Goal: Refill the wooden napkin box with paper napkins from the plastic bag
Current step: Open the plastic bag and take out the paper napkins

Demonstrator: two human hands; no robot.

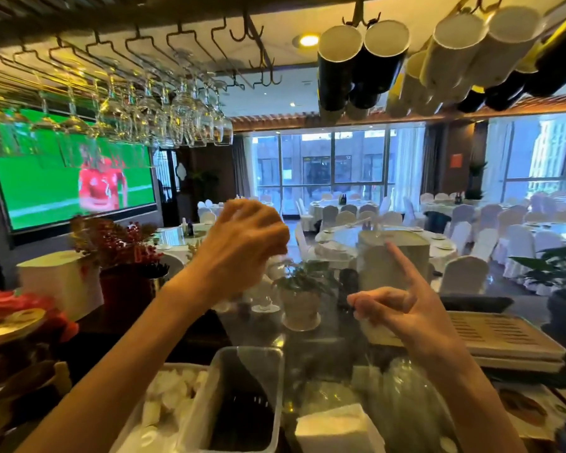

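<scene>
Both arms are raised over a bar counter, and between them hangs a clear plastic bag (311, 328) that's honestly hard to make out, just a glassy sheet with glints running down from the hands. The left hand (242, 246) is up high with its fingers curled shut into a loose fist, pinching the top of that plastic as far as I can tell. The right hand (402, 313) sits lower and to the right, thumb and the lower fingers pinched together on the other edge of the bag while the index finger sticks straight up and out.

Down at the bottom edge, just right of centre, there's a white stack of paper napkins (337, 429), sitting below the hanging plastic. I can't tell whether it's inside the bag or lying under it. Just left of it is a clear rectangular plastic bin (242, 397) with something dark in it, and left of that a tray of white bits (167, 400). I can't pick out a wooden napkin box anywhere for sure.

Behind the bag there's a small potted plant (303, 289) on a saucer. Wine glasses (183, 122) hang upside down overhead, mugs (363, 63) on hooks to the right, and a big screen (72, 188) shows football on the left
</scene>
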